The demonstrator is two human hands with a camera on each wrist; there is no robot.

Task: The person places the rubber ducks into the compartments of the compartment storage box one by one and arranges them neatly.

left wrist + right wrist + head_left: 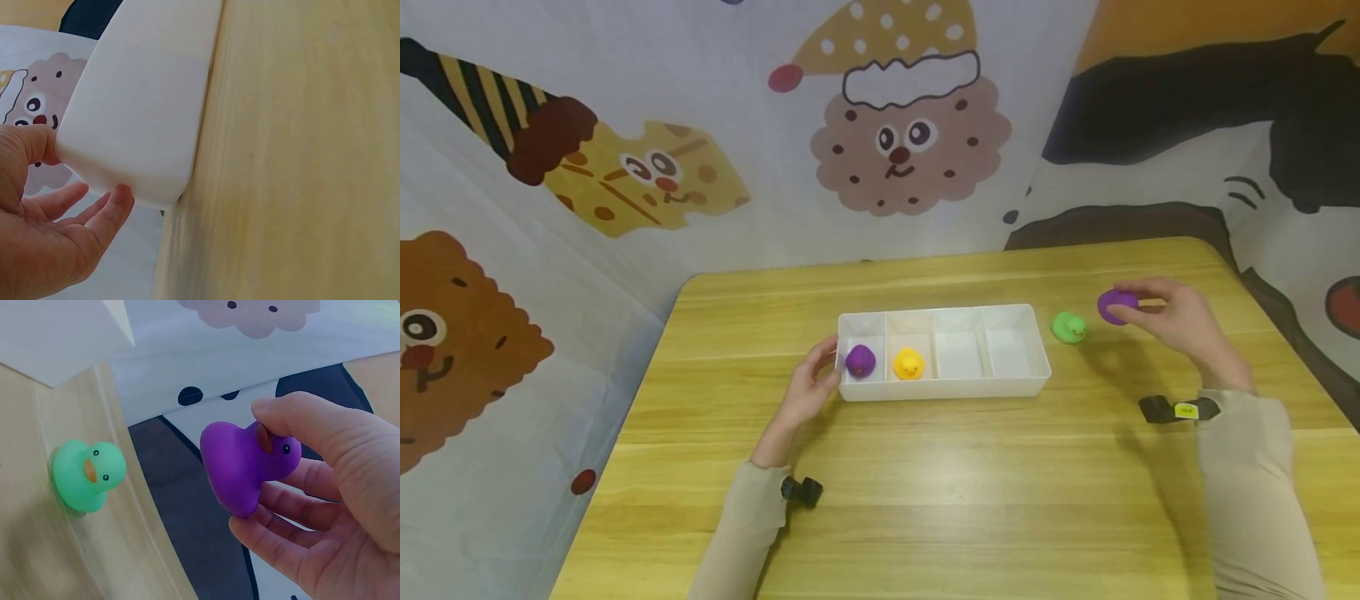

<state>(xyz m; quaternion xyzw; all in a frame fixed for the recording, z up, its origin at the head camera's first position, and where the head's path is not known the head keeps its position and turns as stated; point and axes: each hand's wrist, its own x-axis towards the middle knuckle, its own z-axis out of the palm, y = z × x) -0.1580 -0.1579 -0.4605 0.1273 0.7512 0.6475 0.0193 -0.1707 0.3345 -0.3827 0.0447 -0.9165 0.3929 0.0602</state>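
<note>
In the head view my right hand point(1183, 323) holds a purple rubber duck point(231, 462) above the table's right side. Thumb and fingers pinch it, and the right wrist view shows its dark eye and orange-brown bill. A green rubber duck point(1067, 327) stands on the table between that hand and a white four-compartment tray point(943, 390). My left hand point(807, 385) grips the tray's left end, thumb and fingertips against its outer wall. Inside, another purple duck point(861, 362) sits in the leftmost compartment and a yellow duck point(909, 364) in the second; the two right compartments hold nothing.
The wood-grain table point(925, 492) has a rounded far edge a short way behind the tray. Behind it hangs a white cloth point(760, 158) printed with cartoon food characters. A black wrist strap point(1176, 410) sits at each sleeve cuff.
</note>
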